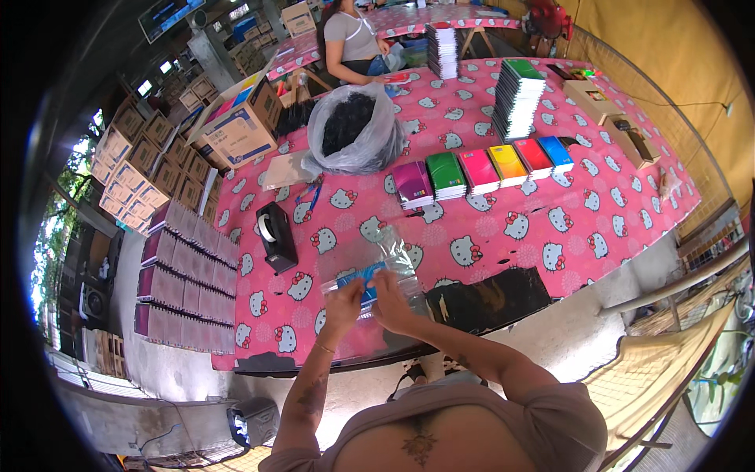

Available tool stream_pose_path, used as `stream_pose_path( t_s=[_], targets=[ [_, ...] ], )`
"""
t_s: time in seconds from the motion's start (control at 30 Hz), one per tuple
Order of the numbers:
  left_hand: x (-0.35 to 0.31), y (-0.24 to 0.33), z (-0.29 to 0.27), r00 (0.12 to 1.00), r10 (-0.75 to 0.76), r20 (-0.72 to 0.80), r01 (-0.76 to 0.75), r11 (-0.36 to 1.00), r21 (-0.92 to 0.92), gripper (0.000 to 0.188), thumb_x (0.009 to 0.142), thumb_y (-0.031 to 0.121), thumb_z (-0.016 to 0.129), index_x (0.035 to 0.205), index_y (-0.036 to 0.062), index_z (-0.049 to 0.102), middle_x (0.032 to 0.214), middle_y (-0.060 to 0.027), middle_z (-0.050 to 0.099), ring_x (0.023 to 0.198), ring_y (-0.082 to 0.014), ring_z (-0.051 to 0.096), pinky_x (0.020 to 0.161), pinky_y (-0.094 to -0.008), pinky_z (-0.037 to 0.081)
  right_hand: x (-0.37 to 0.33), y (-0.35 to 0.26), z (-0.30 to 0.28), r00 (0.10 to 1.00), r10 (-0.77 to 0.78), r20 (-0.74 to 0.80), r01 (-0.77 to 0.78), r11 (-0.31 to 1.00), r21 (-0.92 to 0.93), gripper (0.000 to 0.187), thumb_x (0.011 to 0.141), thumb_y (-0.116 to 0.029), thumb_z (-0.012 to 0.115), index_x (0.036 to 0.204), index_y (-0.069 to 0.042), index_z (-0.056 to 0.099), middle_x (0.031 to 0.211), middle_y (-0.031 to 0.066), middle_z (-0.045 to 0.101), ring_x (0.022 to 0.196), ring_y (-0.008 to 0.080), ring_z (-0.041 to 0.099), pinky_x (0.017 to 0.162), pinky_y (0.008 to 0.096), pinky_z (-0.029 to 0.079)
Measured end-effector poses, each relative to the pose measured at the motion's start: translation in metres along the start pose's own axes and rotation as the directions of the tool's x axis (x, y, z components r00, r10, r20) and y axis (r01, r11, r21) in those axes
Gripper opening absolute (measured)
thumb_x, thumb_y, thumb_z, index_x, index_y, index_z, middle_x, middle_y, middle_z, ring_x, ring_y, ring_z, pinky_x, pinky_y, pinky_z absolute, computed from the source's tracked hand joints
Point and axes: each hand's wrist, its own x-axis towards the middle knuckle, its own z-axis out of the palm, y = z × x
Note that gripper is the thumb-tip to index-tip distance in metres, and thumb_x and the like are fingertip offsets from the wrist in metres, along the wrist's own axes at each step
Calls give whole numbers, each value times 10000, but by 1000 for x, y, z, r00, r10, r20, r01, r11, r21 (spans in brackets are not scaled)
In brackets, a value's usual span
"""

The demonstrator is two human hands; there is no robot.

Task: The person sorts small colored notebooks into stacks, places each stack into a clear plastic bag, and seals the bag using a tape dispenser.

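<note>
Near the table's front edge, my left hand (344, 307) and my right hand (391, 304) are side by side with their fingers closed on a clear plastic bag (395, 253). The bag spreads over the tabletop beyond my fingers. A flat blue piece (370, 293) shows between my hands, in or under the film; I cannot tell which. To the left of the bag stands a black tape dispenser (277, 237). Farther right, a row of spiral notebooks in small piles runs from a purple notebook (414, 186) to a blue notebook (556, 153).
The table has a pink patterned cover (503, 228). A tall notebook stack (519, 101) and a plastic sack of black material (350, 130) stand farther back. Piled notebooks (187, 287) are at left, beside a carton (240, 118). Another person (351, 39) is across the table.
</note>
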Motion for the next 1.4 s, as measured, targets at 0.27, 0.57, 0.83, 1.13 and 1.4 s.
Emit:
stream_pose_path(
  t_s=[0.27, 0.57, 0.83, 1.13, 1.4],
  targets=[
    [-9, 1, 21, 966, 232, -115, -205, 956, 209, 249, 875, 32, 606, 1110, -31, 657, 1148, -232, 672, 1116, -358, 643, 919, -439, 550, 14, 16, -30, 910, -392, 134, 402, 757, -515, 554, 756, -262, 731, 1242, -40, 585, 1185, 102, 573, 1185, 245, 545, 1081, 459, 357],
    [-67, -43, 15, 960, 95, -264, 8, 932, 363, 405, 965, 232, 573, 1269, -36, 582, 1308, -267, 578, 1233, -428, 547, 1004, -476, 444, 11, 23, -23, 885, -450, 116, 442, 740, -507, 347, 839, -206, 605, 1129, -20, 645, 1018, 78, 622, 999, 208, 627, 859, 375, 429],
    [9, -202, -75, 732, -431, -528, 318, 901, -295, 463, 915, 243, 698, 1285, -8, 577, 1011, -130, 640, 1024, -253, 633, 867, -428, 536, 11, 11, -29, 900, -395, 184, 435, 792, -428, 425, 812, -291, 703, 1161, -64, 618, 1126, 54, 617, 1056, 218, 616, 919, 401, 437],
    [68, -207, -111, 769, -630, 110, 408, 351, -843, 243, 838, 292, 765, 969, 98, 698, 781, 34, 547, 704, -98, 506, 674, -307, 483, 5, 14, -32, 934, -334, 130, 355, 817, -453, 389, 815, -333, 683, 1128, -106, 645, 1094, 24, 638, 1045, 205, 631, 921, 410, 435],
    [17, -228, -51, 724, -685, -83, 100, 223, -970, 176, 870, 145, 666, 953, 13, 748, 807, -41, 713, 599, -133, 619, 508, -303, 473, 11, 1, -21, 933, -329, 144, 357, 819, -450, 388, 824, -333, 708, 1145, -123, 655, 1068, 28, 628, 981, 213, 626, 893, 403, 422]
  ],
)
